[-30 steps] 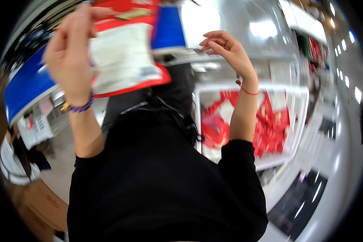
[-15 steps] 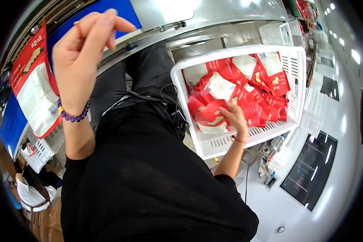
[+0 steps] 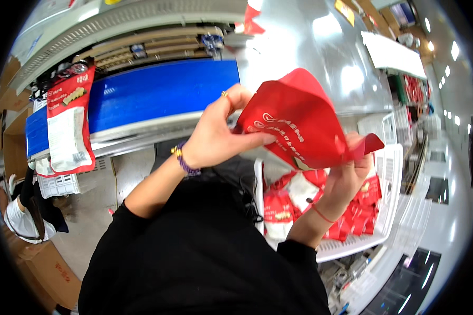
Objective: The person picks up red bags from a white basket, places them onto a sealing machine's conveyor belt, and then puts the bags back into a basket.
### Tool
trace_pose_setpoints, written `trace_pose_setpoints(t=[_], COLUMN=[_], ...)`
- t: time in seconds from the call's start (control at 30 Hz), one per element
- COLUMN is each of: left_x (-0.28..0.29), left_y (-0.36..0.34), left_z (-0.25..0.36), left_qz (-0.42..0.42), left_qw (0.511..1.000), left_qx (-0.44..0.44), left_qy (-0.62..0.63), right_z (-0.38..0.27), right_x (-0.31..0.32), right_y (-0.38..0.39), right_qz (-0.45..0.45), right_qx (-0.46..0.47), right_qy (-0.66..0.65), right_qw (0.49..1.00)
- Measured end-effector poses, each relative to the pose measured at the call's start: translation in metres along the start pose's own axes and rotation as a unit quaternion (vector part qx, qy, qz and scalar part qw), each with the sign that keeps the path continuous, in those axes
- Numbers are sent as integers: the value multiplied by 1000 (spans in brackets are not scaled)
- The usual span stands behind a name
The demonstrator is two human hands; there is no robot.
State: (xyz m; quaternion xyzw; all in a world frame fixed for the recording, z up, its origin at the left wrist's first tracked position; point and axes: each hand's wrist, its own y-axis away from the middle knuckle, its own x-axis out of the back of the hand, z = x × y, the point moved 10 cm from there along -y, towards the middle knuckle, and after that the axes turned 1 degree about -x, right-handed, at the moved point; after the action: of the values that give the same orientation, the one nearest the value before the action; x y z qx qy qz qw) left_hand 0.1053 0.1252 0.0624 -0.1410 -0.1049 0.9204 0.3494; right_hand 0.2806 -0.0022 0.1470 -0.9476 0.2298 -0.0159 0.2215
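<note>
Both hands hold one red pouch [image 3: 299,118] up in front of me, above the near edge of the steel table. My left hand [image 3: 220,128] grips its left side, thumb on the printed face and the other fingers partly hidden behind. At its right end, my right hand [image 3: 352,163] is closed on a corner that curls outward. Beneath the right forearm stands a white plastic basket [image 3: 390,202] with several red-and-white pouches [image 3: 360,210] heaped in it. Another red pouch with a white panel [image 3: 71,126] lies over the left end of the blue conveyor belt [image 3: 163,89].
The shiny steel table [image 3: 320,58] extends beyond the pouch. Rails and rollers [image 3: 147,50] run behind the belt. At the lower left are a person in white [image 3: 26,215] and a cardboard box [image 3: 52,273]. A white crate [image 3: 63,185] sits under the belt's left end.
My right hand has lifted a red pouch out of the basket and brought it up over the table edge. The left hand has come across to the right and taken hold of it. The view has shifted.
</note>
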Motion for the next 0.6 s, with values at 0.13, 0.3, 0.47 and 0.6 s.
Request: trace_pose_setpoints(t=[0.13, 0.3, 0.47, 0.6], left_x=[5, 18, 19, 28], left_y=[14, 17, 7, -1], left_z=[7, -2, 0, -3], left_qz=[21, 89, 105, 24], left_qw=[989, 987, 990, 991], left_qx=[39, 71, 38, 36], left_qy=[139, 115, 86, -123], right_z=[46, 57, 111, 111], right_x=[3, -19, -14, -8], right_y=[3, 6, 30, 15], right_qz=[109, -38, -48, 29], right_qx=[-84, -123, -225, -197], right_qy=[-71, -135, 14, 9], right_qw=[988, 982, 973, 980])
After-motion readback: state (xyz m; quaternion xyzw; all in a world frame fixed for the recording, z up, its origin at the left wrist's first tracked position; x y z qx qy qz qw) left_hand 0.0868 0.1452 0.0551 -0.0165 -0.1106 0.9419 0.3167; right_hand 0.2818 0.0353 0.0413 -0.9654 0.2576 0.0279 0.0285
